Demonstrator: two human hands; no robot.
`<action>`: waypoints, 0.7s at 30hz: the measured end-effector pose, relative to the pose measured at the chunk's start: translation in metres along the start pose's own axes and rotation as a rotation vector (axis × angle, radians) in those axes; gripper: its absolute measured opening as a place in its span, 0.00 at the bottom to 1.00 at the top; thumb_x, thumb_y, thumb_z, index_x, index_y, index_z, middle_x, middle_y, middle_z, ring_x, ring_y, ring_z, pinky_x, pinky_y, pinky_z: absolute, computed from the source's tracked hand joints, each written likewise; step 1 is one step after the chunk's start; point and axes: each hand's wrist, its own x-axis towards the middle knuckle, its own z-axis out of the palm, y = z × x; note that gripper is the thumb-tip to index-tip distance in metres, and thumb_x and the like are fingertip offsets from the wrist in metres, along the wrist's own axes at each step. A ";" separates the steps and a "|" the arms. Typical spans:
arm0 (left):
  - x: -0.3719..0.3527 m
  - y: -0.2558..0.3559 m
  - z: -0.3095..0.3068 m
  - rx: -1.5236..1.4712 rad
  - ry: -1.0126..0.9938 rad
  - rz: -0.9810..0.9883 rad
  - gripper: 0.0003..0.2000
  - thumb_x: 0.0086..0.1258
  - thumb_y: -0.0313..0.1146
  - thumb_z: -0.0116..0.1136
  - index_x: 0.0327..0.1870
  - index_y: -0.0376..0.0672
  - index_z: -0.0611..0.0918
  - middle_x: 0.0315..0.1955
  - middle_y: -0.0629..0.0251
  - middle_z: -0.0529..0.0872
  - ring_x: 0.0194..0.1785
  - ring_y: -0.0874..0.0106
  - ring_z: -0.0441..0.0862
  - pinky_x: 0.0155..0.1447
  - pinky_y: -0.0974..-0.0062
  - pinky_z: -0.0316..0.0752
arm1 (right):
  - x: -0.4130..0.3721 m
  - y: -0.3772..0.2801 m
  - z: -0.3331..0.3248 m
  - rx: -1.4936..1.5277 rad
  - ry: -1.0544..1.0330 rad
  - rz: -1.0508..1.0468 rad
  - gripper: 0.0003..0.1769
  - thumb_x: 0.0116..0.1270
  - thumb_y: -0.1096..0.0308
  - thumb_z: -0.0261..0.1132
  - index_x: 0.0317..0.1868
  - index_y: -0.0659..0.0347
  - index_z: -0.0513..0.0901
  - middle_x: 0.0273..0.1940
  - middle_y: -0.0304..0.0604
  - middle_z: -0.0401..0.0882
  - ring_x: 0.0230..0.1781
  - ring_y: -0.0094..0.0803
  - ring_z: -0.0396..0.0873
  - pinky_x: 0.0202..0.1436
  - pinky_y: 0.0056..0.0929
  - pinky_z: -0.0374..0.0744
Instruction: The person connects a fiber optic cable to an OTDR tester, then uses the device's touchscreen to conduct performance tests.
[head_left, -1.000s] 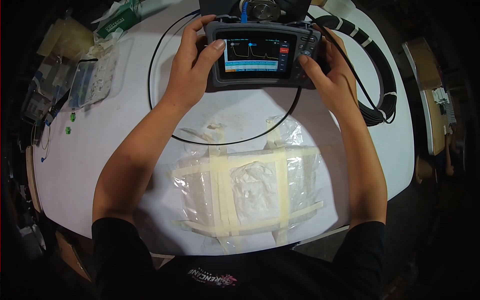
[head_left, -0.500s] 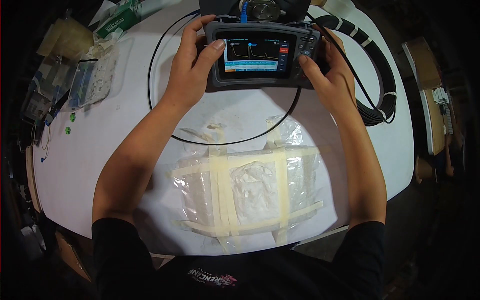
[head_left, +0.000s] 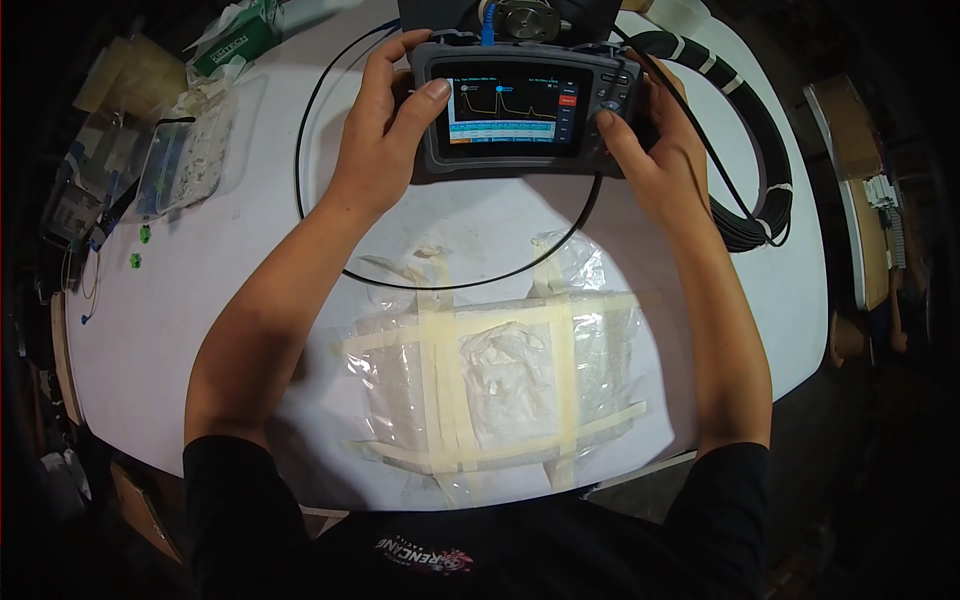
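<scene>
The left hand (head_left: 388, 112) and right hand (head_left: 660, 140) clasp opposite ends of a tester (head_left: 515, 162) on the white table (head_left: 250, 200) (its screen (head_left: 515, 108) text is illegibly small). A green box (head_left: 245, 42) reads KIMTECH; the black shirt (head_left: 600, 545), RENCANG.

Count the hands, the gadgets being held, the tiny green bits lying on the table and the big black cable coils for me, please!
Hands: 2 (left hand, right hand)
Held gadget with a screen: 1
Tiny green bits: 2
Big black cable coil: 1
Total: 6
</scene>
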 end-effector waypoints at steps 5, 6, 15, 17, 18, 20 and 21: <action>0.001 0.000 0.000 0.003 -0.008 -0.003 0.26 0.80 0.45 0.56 0.75 0.48 0.67 0.52 0.56 0.86 0.56 0.71 0.84 0.62 0.73 0.76 | 0.000 -0.002 -0.001 0.027 -0.019 0.041 0.35 0.68 0.65 0.72 0.72 0.66 0.70 0.48 0.49 0.86 0.46 0.35 0.86 0.54 0.32 0.82; 0.000 0.001 0.001 -0.007 0.001 0.002 0.26 0.80 0.44 0.56 0.75 0.48 0.67 0.51 0.56 0.86 0.55 0.71 0.84 0.62 0.73 0.76 | 0.000 -0.001 -0.001 -0.003 -0.007 0.001 0.35 0.68 0.64 0.72 0.71 0.66 0.70 0.48 0.49 0.86 0.46 0.34 0.86 0.54 0.32 0.82; 0.000 0.000 0.000 -0.010 0.000 0.007 0.27 0.80 0.44 0.57 0.75 0.48 0.67 0.51 0.56 0.86 0.55 0.72 0.84 0.62 0.73 0.76 | -0.001 0.001 -0.001 -0.020 -0.016 0.013 0.35 0.68 0.65 0.72 0.72 0.66 0.69 0.48 0.50 0.86 0.47 0.35 0.86 0.55 0.32 0.82; 0.000 0.000 -0.001 -0.006 0.002 0.001 0.27 0.80 0.44 0.57 0.75 0.48 0.67 0.51 0.56 0.86 0.55 0.72 0.84 0.62 0.73 0.77 | -0.001 -0.004 -0.001 0.006 -0.029 0.048 0.35 0.69 0.65 0.72 0.72 0.66 0.69 0.48 0.51 0.85 0.47 0.35 0.86 0.55 0.32 0.82; 0.000 -0.001 0.000 -0.005 0.003 0.005 0.27 0.80 0.45 0.57 0.75 0.48 0.67 0.51 0.56 0.86 0.55 0.71 0.84 0.61 0.73 0.77 | -0.001 -0.005 -0.002 0.030 -0.040 0.083 0.35 0.69 0.65 0.71 0.72 0.66 0.69 0.48 0.51 0.85 0.47 0.35 0.86 0.55 0.32 0.82; 0.001 -0.001 0.000 -0.004 0.000 0.010 0.26 0.80 0.45 0.57 0.75 0.48 0.67 0.51 0.56 0.86 0.55 0.71 0.84 0.61 0.73 0.77 | 0.000 -0.001 -0.001 0.006 -0.021 0.038 0.35 0.69 0.65 0.71 0.72 0.66 0.69 0.48 0.51 0.85 0.47 0.35 0.86 0.54 0.32 0.82; 0.001 0.000 0.000 -0.001 0.003 0.013 0.26 0.80 0.45 0.56 0.75 0.48 0.67 0.51 0.56 0.86 0.55 0.71 0.84 0.61 0.73 0.77 | 0.000 0.000 0.000 -0.017 -0.005 -0.008 0.35 0.69 0.65 0.72 0.72 0.66 0.69 0.47 0.50 0.86 0.47 0.34 0.86 0.54 0.32 0.82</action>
